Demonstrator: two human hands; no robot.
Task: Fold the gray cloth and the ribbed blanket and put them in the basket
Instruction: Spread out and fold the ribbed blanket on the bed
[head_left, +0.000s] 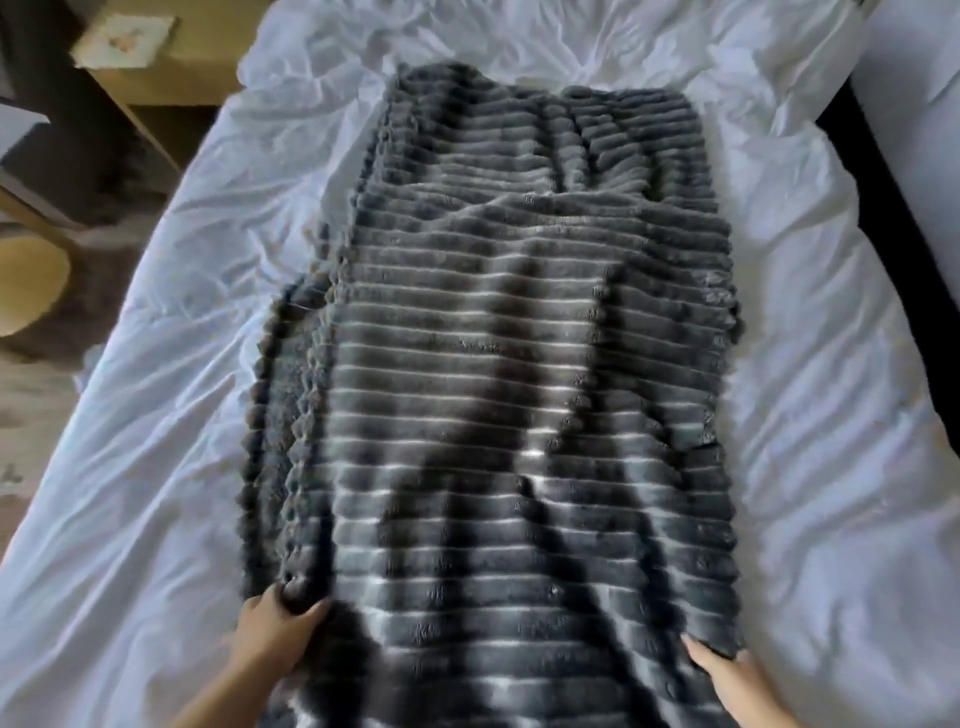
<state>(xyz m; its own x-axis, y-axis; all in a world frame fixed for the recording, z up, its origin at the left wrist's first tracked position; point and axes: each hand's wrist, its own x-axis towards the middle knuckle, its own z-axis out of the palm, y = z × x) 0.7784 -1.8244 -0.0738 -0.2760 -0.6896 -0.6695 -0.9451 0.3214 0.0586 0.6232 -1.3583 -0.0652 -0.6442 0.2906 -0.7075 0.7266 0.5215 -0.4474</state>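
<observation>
The dark gray ribbed blanket (498, 374) lies lengthwise down the middle of the bed, folded into a long strip with doubled layers showing along its left edge. My left hand (275, 623) pinches the near left corner of the blanket. At the near right edge, my right hand (727, 675) grips the blanket, fingers curled over the fabric. The gray cloth and the basket are not in view.
A rumpled white duvet (156, 467) covers the bed under the blanket. A wooden nightstand (150, 62) stands at the upper left, with a round pale object (26, 280) on a dark rug beside the bed. A dark bed edge (883, 197) runs along the right.
</observation>
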